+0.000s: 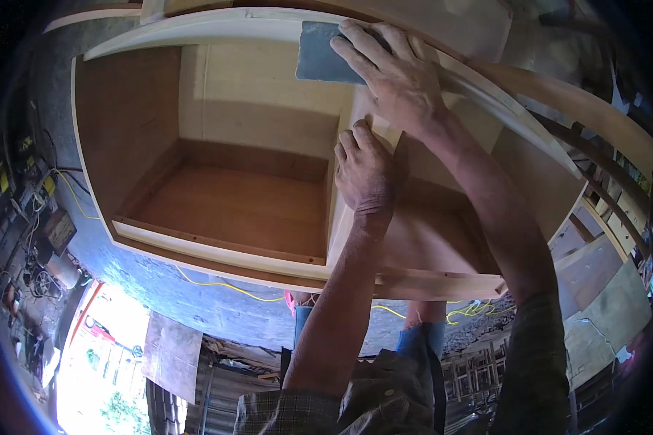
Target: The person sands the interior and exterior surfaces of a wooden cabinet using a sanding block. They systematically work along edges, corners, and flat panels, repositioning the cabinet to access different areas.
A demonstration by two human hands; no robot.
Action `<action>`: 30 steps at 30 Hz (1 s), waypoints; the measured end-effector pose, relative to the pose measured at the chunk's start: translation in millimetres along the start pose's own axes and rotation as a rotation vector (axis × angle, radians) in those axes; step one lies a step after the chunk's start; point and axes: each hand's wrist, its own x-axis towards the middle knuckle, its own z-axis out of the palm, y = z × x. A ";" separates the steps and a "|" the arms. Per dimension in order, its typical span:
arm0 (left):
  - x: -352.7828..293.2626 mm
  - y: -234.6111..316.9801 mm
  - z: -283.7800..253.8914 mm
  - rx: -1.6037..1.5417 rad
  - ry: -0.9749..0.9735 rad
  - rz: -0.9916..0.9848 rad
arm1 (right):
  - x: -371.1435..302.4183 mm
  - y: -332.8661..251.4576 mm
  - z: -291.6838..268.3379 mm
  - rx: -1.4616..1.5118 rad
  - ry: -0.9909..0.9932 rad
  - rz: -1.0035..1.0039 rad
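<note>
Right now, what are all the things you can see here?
wooden cabinet: one, pale wood outside and reddish-brown inside, open toward the camera, filling the middle.
divider panel: one, pale wood, upright between the cabinet's two compartments.
sandpaper sheet: one, grey-blue, flat on the cabinet's top front edge under the right hand.
yellow cord: one, lying on the grey floor beneath the cabinet.
wooden boards: several, brown and pale, stacked at the right.
tools and clutter: several, dark, at the far left; too small to name.
left hand: one, gripping the divider panel's upper end.
right hand: one, pressed flat on the sandpaper sheet.
</note>
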 end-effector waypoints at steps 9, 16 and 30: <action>-1.0 -0.5 1.4 0.003 0.025 0.022 | 3.9 6.0 13.4 0.024 0.025 -0.122; -0.7 -1.0 2.4 0.023 0.002 0.025 | 50.3 -4.4 -4.2 0.030 0.096 -0.113; -1.6 -4.6 3.7 0.035 0.030 0.035 | 41.3 7.8 -14.7 0.202 -0.099 -0.158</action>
